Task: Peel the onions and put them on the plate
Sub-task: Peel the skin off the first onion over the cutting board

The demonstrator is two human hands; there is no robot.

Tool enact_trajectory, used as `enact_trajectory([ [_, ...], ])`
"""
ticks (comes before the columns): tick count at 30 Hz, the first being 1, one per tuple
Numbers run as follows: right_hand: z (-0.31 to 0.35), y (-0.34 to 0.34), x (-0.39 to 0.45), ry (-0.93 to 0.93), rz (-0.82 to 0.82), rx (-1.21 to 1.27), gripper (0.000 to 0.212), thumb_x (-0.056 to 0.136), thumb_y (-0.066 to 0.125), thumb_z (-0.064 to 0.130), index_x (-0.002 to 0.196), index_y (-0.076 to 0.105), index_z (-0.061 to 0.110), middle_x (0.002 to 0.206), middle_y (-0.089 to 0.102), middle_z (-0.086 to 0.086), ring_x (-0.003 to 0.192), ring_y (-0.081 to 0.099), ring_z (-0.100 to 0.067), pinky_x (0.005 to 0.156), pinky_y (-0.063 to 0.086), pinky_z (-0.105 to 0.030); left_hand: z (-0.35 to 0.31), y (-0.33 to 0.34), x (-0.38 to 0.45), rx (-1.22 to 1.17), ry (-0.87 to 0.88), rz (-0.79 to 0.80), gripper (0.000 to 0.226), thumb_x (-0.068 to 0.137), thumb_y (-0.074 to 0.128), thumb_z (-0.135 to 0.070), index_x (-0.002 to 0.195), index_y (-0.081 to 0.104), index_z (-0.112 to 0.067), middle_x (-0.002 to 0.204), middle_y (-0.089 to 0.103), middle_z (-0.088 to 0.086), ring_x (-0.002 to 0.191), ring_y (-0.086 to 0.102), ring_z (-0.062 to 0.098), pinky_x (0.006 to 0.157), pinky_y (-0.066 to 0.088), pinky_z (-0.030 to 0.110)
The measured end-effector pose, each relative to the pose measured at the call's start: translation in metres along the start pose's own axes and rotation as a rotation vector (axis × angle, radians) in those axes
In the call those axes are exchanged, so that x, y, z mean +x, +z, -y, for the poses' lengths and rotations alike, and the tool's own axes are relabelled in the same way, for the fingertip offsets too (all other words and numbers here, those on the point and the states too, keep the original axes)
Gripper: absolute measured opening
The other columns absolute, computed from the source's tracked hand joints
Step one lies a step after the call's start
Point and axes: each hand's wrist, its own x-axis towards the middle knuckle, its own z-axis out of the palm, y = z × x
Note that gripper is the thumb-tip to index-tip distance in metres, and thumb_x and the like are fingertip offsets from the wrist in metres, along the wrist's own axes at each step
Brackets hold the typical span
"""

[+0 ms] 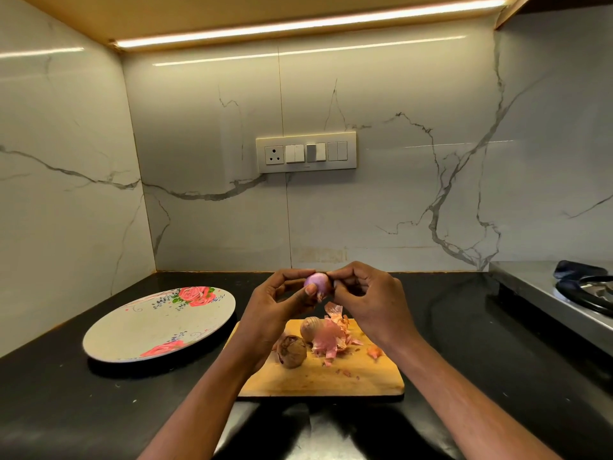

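Note:
Above the wooden cutting board (331, 376) my left hand (278, 307) grips a small purple onion (317, 283), its smooth peeled surface showing. My right hand (368, 300) pinches at the onion's right side with curled fingers. A strip of skin hangs below the onion. Two unpeeled brown onions lie on the board, one (292, 351) at the left and one (310, 328) just behind it. A heap of pink onion skins (331, 340) lies beside them. The round plate (159, 327) with rose print sits to the left on the black counter, holding nothing.
A marble backsplash with a switch panel (306, 153) rises behind the counter. A steel stove (564, 293) with a dark pan stands at the right edge. The left wall closes the corner beside the plate.

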Motion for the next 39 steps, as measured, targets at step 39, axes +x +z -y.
enact_trajectory([
  [39,0.0019,-0.0007,0.0002,0.093,0.060,0.105,0.013,0.091,0.072,0.026,0.102,0.076,0.021,0.092,0.075,0.009,0.088,0.070,-0.005,0.074,0.059,-0.020,-0.0010,0.0011,-0.0007,-0.050,-0.036,-0.025,0.043,0.075,0.075,-0.034,0.116,0.068,-0.022,0.112,0.072,0.003,0.102,0.071,0.018,0.084,0.059,0.031],
])
